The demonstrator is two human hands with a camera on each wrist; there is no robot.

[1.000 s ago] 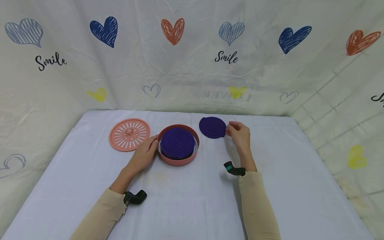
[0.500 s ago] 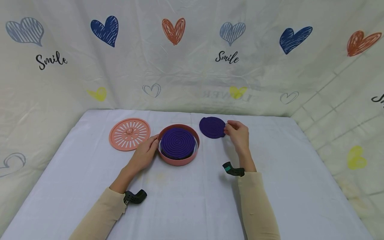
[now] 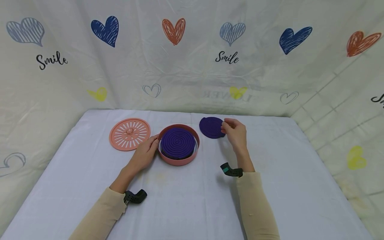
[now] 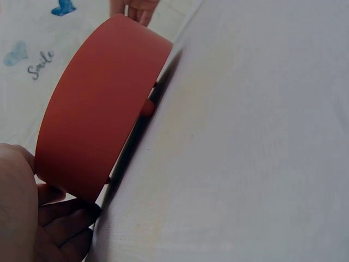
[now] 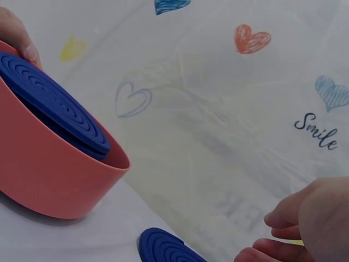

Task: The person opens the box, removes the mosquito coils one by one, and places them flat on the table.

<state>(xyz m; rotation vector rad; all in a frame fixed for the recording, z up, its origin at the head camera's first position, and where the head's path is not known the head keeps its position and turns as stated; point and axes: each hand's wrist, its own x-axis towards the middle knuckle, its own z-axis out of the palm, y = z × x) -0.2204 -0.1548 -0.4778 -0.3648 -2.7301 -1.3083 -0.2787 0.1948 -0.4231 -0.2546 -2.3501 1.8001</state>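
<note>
A round pink mosquito coil box (image 3: 179, 162) stands uncovered on the table, with purple spiral mosquito coils (image 3: 178, 143) stacked inside. My left hand (image 3: 145, 154) grips the box's left wall, thumb near the rim and fingers low on the side; the left wrist view shows the outer wall (image 4: 103, 103) and small feet beneath. Behind and right of the box, another purple coil (image 3: 210, 127) lies flat. Over that coil's right edge hover the bent fingers of my right hand (image 3: 237, 135). In the right wrist view a gap separates those fingers from the loose coil (image 5: 166, 248).
The pink slotted lid (image 3: 129, 131) lies flat to the left of the box, close to my left hand. A white cloth covers the table (image 3: 177, 200). Behind it hangs a pale curtain (image 3: 192, 73) printed with hearts.
My right hand has shifted slightly left, its fingertips now over the loose coil's right edge. That coil, the box and my left hand have stayed put.
</note>
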